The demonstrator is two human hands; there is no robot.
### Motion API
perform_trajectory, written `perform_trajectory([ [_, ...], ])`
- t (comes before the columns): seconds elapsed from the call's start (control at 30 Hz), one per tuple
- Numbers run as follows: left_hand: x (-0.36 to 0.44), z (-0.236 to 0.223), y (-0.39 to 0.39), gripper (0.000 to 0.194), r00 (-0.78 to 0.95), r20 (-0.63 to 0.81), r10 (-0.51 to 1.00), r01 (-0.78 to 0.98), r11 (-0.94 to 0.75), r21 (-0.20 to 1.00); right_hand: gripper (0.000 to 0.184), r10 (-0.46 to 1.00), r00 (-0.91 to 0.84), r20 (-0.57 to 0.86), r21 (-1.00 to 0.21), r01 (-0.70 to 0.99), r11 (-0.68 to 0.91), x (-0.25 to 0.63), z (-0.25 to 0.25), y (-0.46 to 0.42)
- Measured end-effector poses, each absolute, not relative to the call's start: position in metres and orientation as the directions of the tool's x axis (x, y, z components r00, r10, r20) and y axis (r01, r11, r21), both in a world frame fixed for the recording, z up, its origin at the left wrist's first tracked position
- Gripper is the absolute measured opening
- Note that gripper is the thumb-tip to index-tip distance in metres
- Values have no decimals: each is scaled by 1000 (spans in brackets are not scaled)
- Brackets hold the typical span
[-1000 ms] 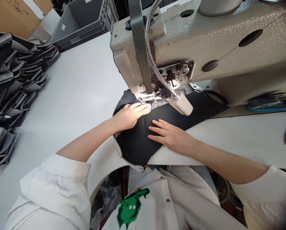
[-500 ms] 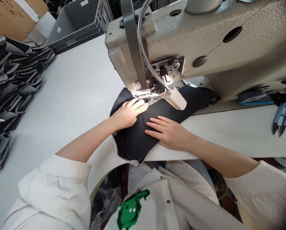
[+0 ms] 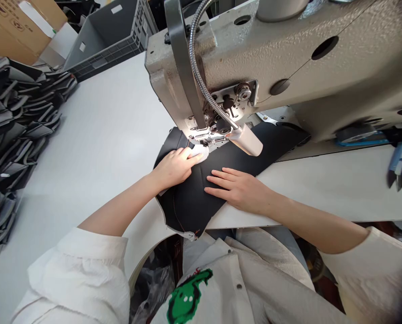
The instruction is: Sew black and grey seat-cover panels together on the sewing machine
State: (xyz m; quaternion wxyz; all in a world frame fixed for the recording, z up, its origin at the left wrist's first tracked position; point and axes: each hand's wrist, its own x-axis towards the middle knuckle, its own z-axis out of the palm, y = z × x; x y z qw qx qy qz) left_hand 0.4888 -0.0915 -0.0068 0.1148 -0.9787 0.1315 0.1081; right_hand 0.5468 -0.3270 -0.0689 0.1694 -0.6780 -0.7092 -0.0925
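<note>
Since the earlier frame, our left hand has drawn back a little from the needle area, and more of the small white fabric part can be seen. Our left fingers are bent and touch this part; whether they pinch it, we cannot tell. Our right hand lies open and flat, holding nothing closed, on the smooth black sheet material. The black sheet material rests on the white desk, below the needle side of the beige metal sewing machine and its lit white lamp. Blue-handled snips lie well apart at right.
</note>
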Motion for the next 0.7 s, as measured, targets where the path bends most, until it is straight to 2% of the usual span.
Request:
perform_trajectory([
  [0.17,499,-11,-91,60,951,-213,-224,-268,-941,-208,43,933,49,358,-112,994,-9,553,-67,-327],
  [0.33,499,-12,-85,54,931,-195,-309,-333,-937,-107,41,925,49,377,-105,994,-10,555,-67,-328],
  [0.53,501,-14,-85,50,929,-226,-292,-310,-950,-44,38,924,53,379,-92,996,-19,553,-67,-329],
  [0.7,506,-18,-85,50,936,-154,-317,-319,-948,11,42,927,94,364,-123,991,-52,556,-65,-328],
])
